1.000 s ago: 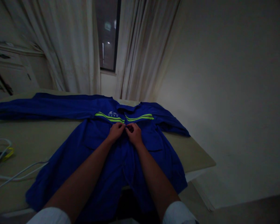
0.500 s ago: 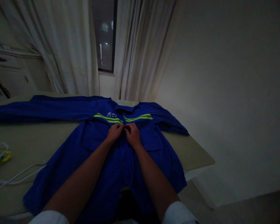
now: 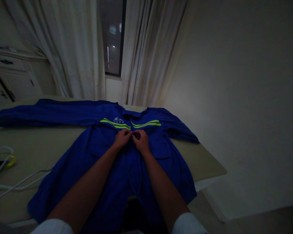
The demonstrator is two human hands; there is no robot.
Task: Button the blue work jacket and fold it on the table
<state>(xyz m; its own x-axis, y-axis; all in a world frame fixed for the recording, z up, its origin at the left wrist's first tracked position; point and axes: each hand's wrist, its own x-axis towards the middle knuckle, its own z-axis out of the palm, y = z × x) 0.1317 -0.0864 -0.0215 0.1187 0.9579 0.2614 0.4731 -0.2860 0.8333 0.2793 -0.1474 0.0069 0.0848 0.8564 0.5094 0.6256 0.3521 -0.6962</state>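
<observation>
A blue work jacket with yellow-green stripes across the chest lies spread out, front side up, its collar at the far side. My left hand pinches the left front edge just below the stripes. Close beside it, my right hand has thumb and fingers closed on the right front edge. The fingertips nearly meet at the middle opening. Whatever small fastening sits between them is hidden. Below my hands the two front edges spread apart toward the hem.
The jacket lies on a pale table, its right edge near a wall. A white cable and a dark object with a yellow part are at the left. Behind stand curtains and a cabinet.
The view has shifted slightly, so everything sits a little farther right. Both hands stay at the same spot on the jacket front, with only small finger movement.
</observation>
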